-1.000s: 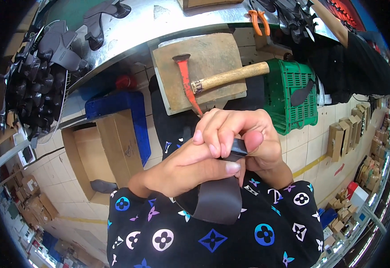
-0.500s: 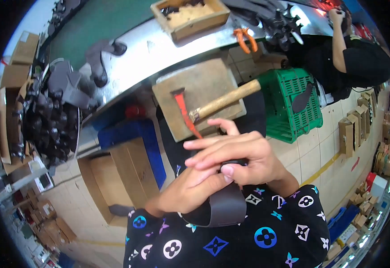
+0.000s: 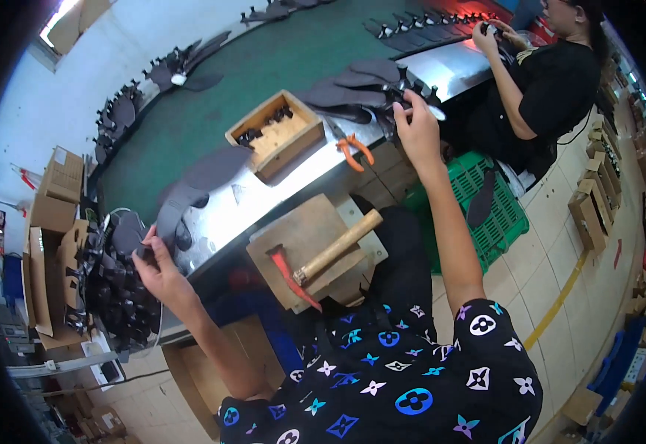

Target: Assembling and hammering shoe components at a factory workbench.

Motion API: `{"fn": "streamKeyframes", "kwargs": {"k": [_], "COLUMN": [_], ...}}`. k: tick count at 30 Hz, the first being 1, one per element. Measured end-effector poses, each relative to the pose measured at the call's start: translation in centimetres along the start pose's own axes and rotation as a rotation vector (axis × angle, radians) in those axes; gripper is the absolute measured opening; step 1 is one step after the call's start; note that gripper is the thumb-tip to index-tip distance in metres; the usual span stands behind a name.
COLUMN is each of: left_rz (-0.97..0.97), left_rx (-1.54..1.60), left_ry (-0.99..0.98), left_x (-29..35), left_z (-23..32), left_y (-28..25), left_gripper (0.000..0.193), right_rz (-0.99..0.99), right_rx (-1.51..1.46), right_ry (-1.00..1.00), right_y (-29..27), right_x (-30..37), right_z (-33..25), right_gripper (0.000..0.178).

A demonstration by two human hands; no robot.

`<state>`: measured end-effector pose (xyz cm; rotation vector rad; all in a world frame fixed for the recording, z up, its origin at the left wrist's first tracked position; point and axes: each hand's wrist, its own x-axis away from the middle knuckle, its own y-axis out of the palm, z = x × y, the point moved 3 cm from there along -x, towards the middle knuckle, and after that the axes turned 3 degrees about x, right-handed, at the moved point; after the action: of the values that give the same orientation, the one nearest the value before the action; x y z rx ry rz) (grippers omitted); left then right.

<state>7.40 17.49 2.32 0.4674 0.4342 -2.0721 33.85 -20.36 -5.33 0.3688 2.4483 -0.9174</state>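
At the left, my left hand [image 3: 163,280] is stretched to a heap of dark slippers [image 3: 119,296]. Its thumb and fingers pinch the edge of a dark slipper [image 3: 128,231] on top of the heap. My right hand [image 3: 417,133] reaches forward to a stack of dark soles [image 3: 345,90] at the bench edge. Its thumb and index finger are apart beside the soles; the other fingers are partly hidden. On a board [image 3: 323,214] in front of me lies a hammer [image 3: 341,244] with a wooden handle and a red head.
A wooden box [image 3: 286,148] holds small black parts; orange-handled pliers [image 3: 354,150] lie beside it. A dark strapped piece [image 3: 182,211] rests on the metal bench edge. A green crate [image 3: 497,222] stands to the right. Another person [image 3: 560,89] works at the far right.
My hands, together over a dark slipper at my lap before, have parted. The left went out to the left heap, the right forward to the soles. The view has shifted too.
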Motion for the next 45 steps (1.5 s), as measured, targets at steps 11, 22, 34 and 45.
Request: {"fn": "streamKeyframes", "kwargs": {"k": [11,22,34,45], "left_rz": [-0.365,-0.061,-0.683,-0.81], "left_rx": [-0.51,0.219,-0.761,-0.995], "left_ry": [0.326,0.229,0.035,0.592], "left_x": [5.3,6.3,14.8,-4.9], "left_z": [0.8,7.2,-4.2,-10.4], "left_y": [6.7,3.8,8.3,26.8], "left_gripper": [0.064,0.038,0.073,0.021], "right_rz": [-0.561,-0.537,-0.509,-0.308], "right_rx": [-0.984,-0.208,-0.019,-0.557], "right_ry": [0.504,-0.668,0.127,0.676], "right_y": [3.8,-1.0,-10.5,-10.2], "right_x": [0.1,14.9,23.5,28.3], "right_z": [-12.0,-14.2,1.7,0.2], "right_gripper": [0.022,0.085,0.041,0.029]}}
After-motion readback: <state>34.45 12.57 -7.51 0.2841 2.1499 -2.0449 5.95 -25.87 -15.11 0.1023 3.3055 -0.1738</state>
